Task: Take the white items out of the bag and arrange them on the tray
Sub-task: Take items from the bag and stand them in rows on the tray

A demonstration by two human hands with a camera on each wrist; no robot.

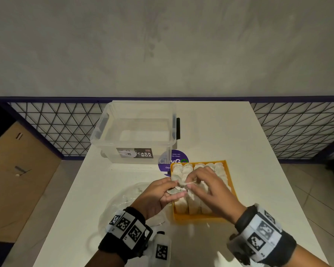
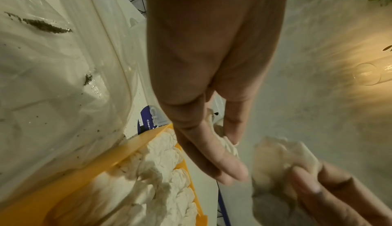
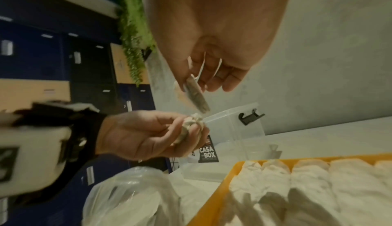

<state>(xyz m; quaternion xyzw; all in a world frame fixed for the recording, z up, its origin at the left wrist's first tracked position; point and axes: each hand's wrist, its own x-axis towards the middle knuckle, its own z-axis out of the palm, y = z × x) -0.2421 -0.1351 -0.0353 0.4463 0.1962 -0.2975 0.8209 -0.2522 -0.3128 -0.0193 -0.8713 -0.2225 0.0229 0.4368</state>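
Observation:
The yellow tray (image 1: 197, 218) holds rows of white items (image 1: 183, 206) packed side by side. Both hands meet just above its left edge. My left hand (image 1: 173, 190) grips a crumpled white item (image 3: 193, 124) between thumb and fingers. My right hand (image 1: 190, 185) pinches a flat white sachet (image 3: 196, 94) with thin strings running up into its fingers. The two pieces hang close together, about touching. The clear plastic bag (image 1: 123, 197) lies flattened on the table left of the tray, under my left wrist; dark crumbs show inside the bag (image 2: 42, 78).
A clear lidless storage box (image 1: 135, 132) stands behind the bag at the table's back left. A round purple sticker (image 1: 179, 160) lies between box and tray. The white table (image 1: 239, 141) ends at a wire mesh fence (image 1: 297, 122) along the back.

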